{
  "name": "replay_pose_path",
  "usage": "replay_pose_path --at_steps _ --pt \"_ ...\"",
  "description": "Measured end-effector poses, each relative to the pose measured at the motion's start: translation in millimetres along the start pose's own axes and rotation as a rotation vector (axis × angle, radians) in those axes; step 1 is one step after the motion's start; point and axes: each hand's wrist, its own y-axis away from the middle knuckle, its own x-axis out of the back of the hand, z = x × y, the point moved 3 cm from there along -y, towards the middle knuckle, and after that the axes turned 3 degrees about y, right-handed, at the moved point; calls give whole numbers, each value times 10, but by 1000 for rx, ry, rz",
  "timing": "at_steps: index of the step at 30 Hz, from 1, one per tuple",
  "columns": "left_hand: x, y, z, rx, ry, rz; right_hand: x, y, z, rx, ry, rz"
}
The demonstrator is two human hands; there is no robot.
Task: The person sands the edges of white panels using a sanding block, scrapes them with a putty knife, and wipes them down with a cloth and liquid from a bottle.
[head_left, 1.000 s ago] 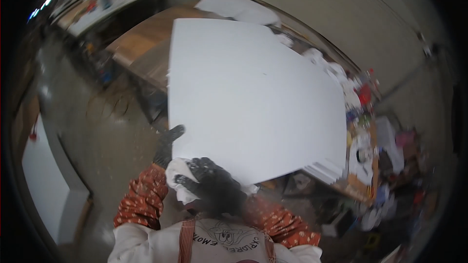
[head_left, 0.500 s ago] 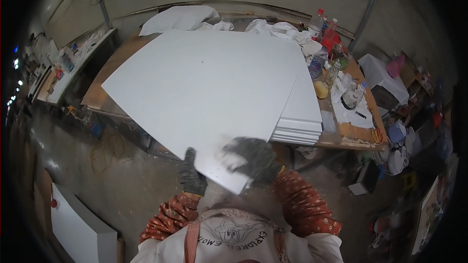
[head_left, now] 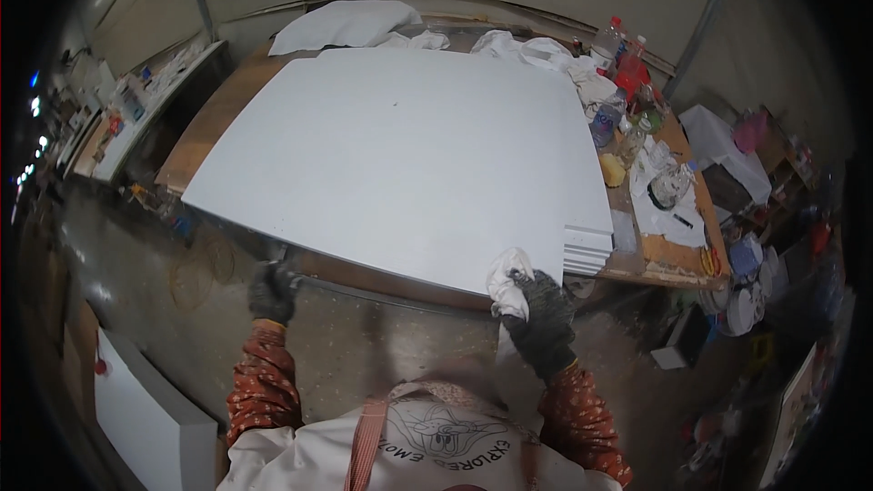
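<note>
A large white panel [head_left: 391, 164] lies on top of a stack of white panels [head_left: 587, 249], its long front edge running across in front of me. My right hand [head_left: 542, 320], in a dark glove, is closed around a crumpled white rag [head_left: 507, 280] at the panel's front right corner. The rag rests against the panel near that edge. My left hand [head_left: 275, 291], gloved too, is by the front edge toward the left corner. Its fingers are blurred, and whether they grip the edge cannot be made out.
The panels lie on a wooden table [head_left: 195, 141]. Along its right side are bottles [head_left: 607, 116], a yellow sponge [head_left: 612, 169], white cloths [head_left: 596, 82] and scissors [head_left: 709, 261]. White wrapping [head_left: 346, 25] lies at the back. Another white panel [head_left: 145, 400] stands at lower left.
The top panel has turned, so its near corner has swung to the right and its front edge faces me. My left hand has moved left; my right hand has moved right with the rag.
</note>
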Motion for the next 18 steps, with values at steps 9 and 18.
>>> replay_pose_path --at_steps 9,18 --pt "132 -892 1454 -327 -434 139 -223 37 75 -90 261 15" --pt "175 -1270 1555 -329 -236 51 -211 39 108 -89 294 -73"
